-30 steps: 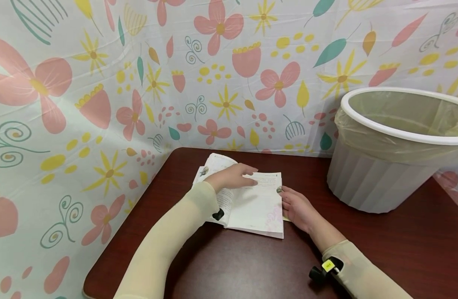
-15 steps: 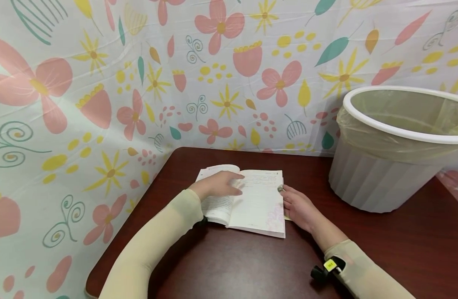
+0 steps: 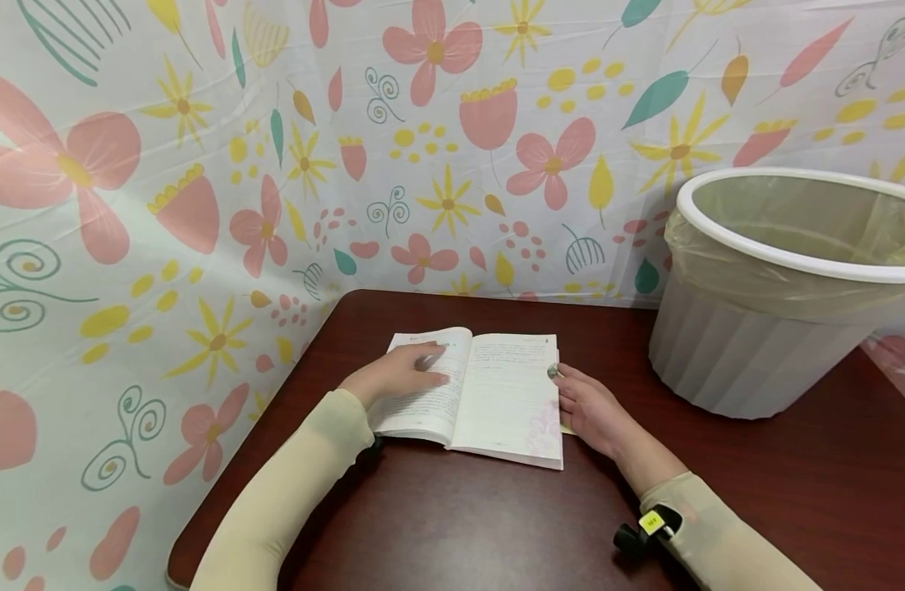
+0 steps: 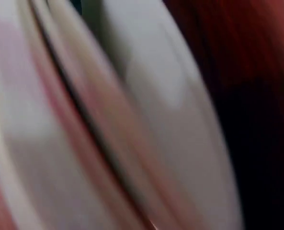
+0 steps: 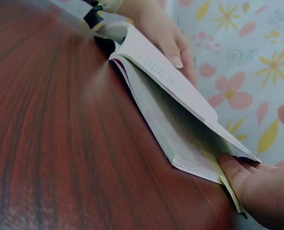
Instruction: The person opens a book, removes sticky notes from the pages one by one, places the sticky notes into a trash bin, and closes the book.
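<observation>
An open book (image 3: pixel 506 394) lies on the dark red table, its left pages bulging upward. My left hand (image 3: pixel 397 374) rests over the left page with fingers extended and spread. At the book's right edge my right hand (image 3: pixel 590 410) holds the edge of the pages, its fingers curled at the side. In the right wrist view the right hand (image 5: pixel 266 191) has fingers in between the book's upper pages (image 5: pixel 165 76) and lower pages (image 5: pixel 194 165), and a yellow strip (image 5: pixel 232 196) sticks out below. The left wrist view is a blur of page edges (image 4: pixel 180 110).
A grey bin (image 3: pixel 733 353) with a white rim and a clear liner stands on the right of the table (image 3: pixel 438 525). Behind and to the left hangs a flower-patterned curtain (image 3: pixel 275 131). Dark clip-like devices are on both wrists.
My left hand has moved left, from over the middle of the book to the left page, and the raised left pages have come down. The right hand has stayed at the right edge.
</observation>
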{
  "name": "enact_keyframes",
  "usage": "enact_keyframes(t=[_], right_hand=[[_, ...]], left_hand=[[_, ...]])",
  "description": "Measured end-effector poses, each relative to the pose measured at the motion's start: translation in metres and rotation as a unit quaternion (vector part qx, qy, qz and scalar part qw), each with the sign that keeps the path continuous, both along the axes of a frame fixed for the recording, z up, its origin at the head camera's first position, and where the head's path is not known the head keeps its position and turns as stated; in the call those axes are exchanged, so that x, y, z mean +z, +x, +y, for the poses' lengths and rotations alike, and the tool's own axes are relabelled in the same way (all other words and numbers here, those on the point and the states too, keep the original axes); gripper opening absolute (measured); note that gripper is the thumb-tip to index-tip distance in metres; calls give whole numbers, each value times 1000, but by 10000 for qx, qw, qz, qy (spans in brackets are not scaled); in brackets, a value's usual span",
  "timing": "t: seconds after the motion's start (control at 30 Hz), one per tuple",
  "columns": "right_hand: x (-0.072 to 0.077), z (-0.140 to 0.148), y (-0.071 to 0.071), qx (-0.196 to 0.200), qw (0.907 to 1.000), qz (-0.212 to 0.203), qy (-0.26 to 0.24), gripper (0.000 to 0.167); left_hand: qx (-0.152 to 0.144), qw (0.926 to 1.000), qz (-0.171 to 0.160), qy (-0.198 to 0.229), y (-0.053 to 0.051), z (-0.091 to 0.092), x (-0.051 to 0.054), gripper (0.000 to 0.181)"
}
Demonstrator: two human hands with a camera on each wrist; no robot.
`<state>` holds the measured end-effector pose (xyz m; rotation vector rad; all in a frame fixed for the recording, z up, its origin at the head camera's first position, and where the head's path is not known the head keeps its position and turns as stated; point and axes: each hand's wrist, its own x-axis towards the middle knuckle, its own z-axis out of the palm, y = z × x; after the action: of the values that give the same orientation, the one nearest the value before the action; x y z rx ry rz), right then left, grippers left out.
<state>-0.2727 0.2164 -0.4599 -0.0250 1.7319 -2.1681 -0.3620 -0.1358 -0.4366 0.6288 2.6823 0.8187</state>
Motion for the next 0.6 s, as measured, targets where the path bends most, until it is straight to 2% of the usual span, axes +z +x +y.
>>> enact_keyframes(t=[0.1, 0.2, 0.33, 0.6], right_hand=[[-1, 1, 0, -27, 10000, -12, -2, 70], [-1, 2, 0, -46, 10000, -9, -16, 71], [0, 2, 0, -37, 10000, 1, -42, 72], [1, 2, -1, -33, 10000, -6, -11, 72]], left_hand=[[300, 9995, -74, 89, -1, -6, -6, 77], [474, 9987, -121, 118, -3, -8, -9, 77], [515, 9983, -136, 253, -6, -8, -10, 78], [521, 9974, -334, 370, -7, -6, -6, 75]])
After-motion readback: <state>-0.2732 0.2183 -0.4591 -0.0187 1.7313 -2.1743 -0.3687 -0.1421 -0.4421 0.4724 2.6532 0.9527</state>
